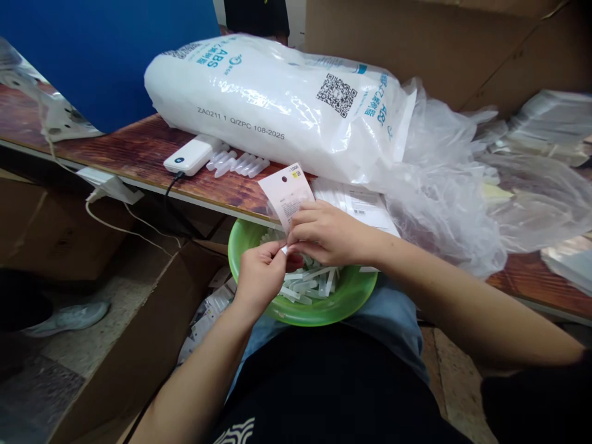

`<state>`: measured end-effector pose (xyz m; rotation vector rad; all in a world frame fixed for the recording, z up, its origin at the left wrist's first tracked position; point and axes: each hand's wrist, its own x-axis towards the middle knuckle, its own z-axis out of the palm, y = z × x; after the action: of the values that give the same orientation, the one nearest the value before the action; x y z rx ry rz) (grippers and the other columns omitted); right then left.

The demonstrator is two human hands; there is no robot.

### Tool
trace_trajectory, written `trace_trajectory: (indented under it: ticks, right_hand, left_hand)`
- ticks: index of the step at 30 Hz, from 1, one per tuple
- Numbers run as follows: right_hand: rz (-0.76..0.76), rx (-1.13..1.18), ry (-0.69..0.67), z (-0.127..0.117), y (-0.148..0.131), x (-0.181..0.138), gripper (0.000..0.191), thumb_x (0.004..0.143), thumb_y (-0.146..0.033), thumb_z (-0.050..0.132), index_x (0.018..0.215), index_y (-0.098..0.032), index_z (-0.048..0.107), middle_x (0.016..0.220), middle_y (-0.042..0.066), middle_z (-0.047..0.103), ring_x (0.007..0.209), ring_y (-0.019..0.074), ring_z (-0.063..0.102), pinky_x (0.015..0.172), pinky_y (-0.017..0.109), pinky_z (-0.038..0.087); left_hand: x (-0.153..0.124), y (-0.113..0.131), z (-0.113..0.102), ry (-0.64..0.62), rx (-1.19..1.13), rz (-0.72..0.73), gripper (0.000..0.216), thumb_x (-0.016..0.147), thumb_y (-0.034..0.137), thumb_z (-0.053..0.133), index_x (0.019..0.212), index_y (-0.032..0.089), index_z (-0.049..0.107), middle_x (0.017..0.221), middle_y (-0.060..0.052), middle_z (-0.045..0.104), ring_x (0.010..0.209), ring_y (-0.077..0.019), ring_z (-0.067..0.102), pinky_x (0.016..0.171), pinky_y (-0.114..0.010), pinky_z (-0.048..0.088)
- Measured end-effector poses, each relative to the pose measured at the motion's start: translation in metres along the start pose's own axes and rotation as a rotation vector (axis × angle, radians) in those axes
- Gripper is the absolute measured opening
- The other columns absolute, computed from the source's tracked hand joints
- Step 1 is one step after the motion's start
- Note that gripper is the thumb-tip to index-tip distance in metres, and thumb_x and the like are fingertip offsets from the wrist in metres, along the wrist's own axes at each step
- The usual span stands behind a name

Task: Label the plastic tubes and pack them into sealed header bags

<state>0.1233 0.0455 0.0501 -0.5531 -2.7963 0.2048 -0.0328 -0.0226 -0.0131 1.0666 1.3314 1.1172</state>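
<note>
A green bowl (324,308) rests on my lap, holding several small white plastic sticks (308,285). My right hand (326,233) hovers over the bowl, its fingers closed on a white card packet (287,193) with a hang hole and a yellow label. My left hand (259,271) is beside it, pinching a small white piece at the packet's lower edge. Both hands touch at the fingertips.
A big white ABS sack (277,105) lies on the wooden table (134,154), with loose clear plastic (462,185) to the right. A white power bank (192,155) and small clear tubes (238,163) sit near the edge. Cardboard boxes (139,345) stand at lower left.
</note>
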Motion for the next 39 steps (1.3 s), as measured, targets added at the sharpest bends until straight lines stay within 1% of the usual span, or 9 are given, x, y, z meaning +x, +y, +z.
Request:
trace_trajectory:
  ticks: [4, 8, 13, 20, 27, 30, 33, 36, 39]
  right_hand:
    - [0.052, 0.056, -0.036, -0.004, 0.0, 0.004, 0.012, 0.085, -0.019, 0.06, 0.084, -0.019, 0.072, 0.084, 0.004, 0.069, 0.084, 0.0184, 0.053, 0.078, 0.032, 0.036]
    - [0.073, 0.036, -0.1, -0.007, -0.001, 0.014, 0.006, 0.077, -0.016, 0.067, 0.078, -0.019, 0.072, 0.079, 0.003, 0.068, 0.084, 0.0191, 0.051, 0.075, 0.032, 0.033]
    - [0.017, -0.006, -0.107, -0.011, -0.001, 0.018, 0.006, 0.073, -0.014, 0.066, 0.072, -0.019, 0.07, 0.078, 0.003, 0.066, 0.083, 0.0186, 0.048, 0.068, 0.031, 0.029]
    - [-0.02, -0.029, -0.096, -0.008, 0.0, 0.012, 0.005, 0.074, -0.015, 0.065, 0.072, -0.019, 0.066, 0.08, 0.002, 0.062, 0.083, 0.0179, 0.048, 0.068, 0.032, 0.028]
    - [-0.023, -0.026, -0.054, -0.005, -0.002, 0.003, 0.006, 0.081, -0.013, 0.059, 0.078, -0.016, 0.063, 0.084, 0.005, 0.059, 0.086, 0.0195, 0.047, 0.076, 0.032, 0.036]
    - [-0.02, 0.132, 0.008, -0.011, -0.006, -0.005, 0.008, 0.083, -0.009, 0.055, 0.08, -0.014, 0.061, 0.087, 0.007, 0.059, 0.088, 0.0181, 0.05, 0.08, 0.03, 0.042]
    - [0.072, 0.335, 0.076, -0.019, -0.009, -0.018, 0.012, 0.082, -0.004, 0.052, 0.083, -0.015, 0.058, 0.088, 0.006, 0.06, 0.086, 0.0155, 0.055, 0.078, 0.028, 0.045]
    - [0.186, 0.48, 0.22, -0.03, -0.012, -0.039, 0.011, 0.083, -0.007, 0.055, 0.087, -0.016, 0.057, 0.086, 0.004, 0.063, 0.08, 0.0139, 0.059, 0.072, 0.028, 0.049]
    - [0.233, 0.532, 0.428, -0.052, -0.014, -0.066, 0.008, 0.084, -0.011, 0.059, 0.087, -0.018, 0.059, 0.087, 0.004, 0.065, 0.079, 0.0147, 0.063, 0.071, 0.03, 0.053]
  left_hand:
    - [-0.003, -0.005, 0.0, 0.04, 0.169, 0.096, 0.02, 0.083, 0.029, 0.056, 0.081, 0.018, 0.072, 0.075, -0.004, 0.075, 0.074, -0.0217, 0.072, 0.072, -0.03, 0.057]
    - [-0.007, -0.001, 0.002, 0.085, 0.361, 0.182, 0.021, 0.083, 0.021, 0.051, 0.081, 0.021, 0.072, 0.077, -0.002, 0.075, 0.076, -0.0202, 0.072, 0.071, -0.027, 0.054]
    - [-0.011, 0.01, 0.004, 0.147, 0.591, 0.297, 0.02, 0.078, 0.016, 0.052, 0.069, 0.021, 0.07, 0.072, -0.002, 0.074, 0.072, -0.0196, 0.068, 0.067, -0.026, 0.048]
    - [-0.013, 0.01, 0.007, 0.164, 0.693, 0.372, 0.021, 0.08, 0.016, 0.052, 0.067, 0.02, 0.067, 0.072, -0.004, 0.073, 0.07, -0.0192, 0.066, 0.068, -0.027, 0.046]
    - [-0.014, 0.011, 0.006, 0.11, 0.588, 0.327, 0.023, 0.084, 0.018, 0.049, 0.071, 0.02, 0.068, 0.073, -0.003, 0.074, 0.071, -0.0195, 0.07, 0.065, -0.026, 0.05]
    - [-0.014, 0.01, 0.005, 0.055, 0.469, 0.287, 0.022, 0.087, 0.024, 0.05, 0.082, 0.02, 0.071, 0.078, -0.003, 0.075, 0.075, -0.0197, 0.072, 0.068, -0.026, 0.055]
    - [-0.012, 0.012, 0.003, 0.007, 0.182, 0.135, 0.021, 0.085, 0.03, 0.058, 0.095, 0.017, 0.072, 0.076, -0.004, 0.076, 0.074, -0.0209, 0.073, 0.071, -0.029, 0.059]
    - [-0.01, 0.016, -0.001, 0.034, -0.048, -0.004, 0.025, 0.078, 0.034, 0.07, 0.091, 0.012, 0.072, 0.07, -0.006, 0.075, 0.067, -0.0221, 0.073, 0.067, -0.03, 0.061]
    - [-0.009, 0.02, -0.006, 0.089, -0.126, -0.034, 0.029, 0.072, 0.036, 0.076, 0.084, 0.01, 0.072, 0.068, -0.008, 0.074, 0.062, -0.0223, 0.072, 0.063, -0.029, 0.062]
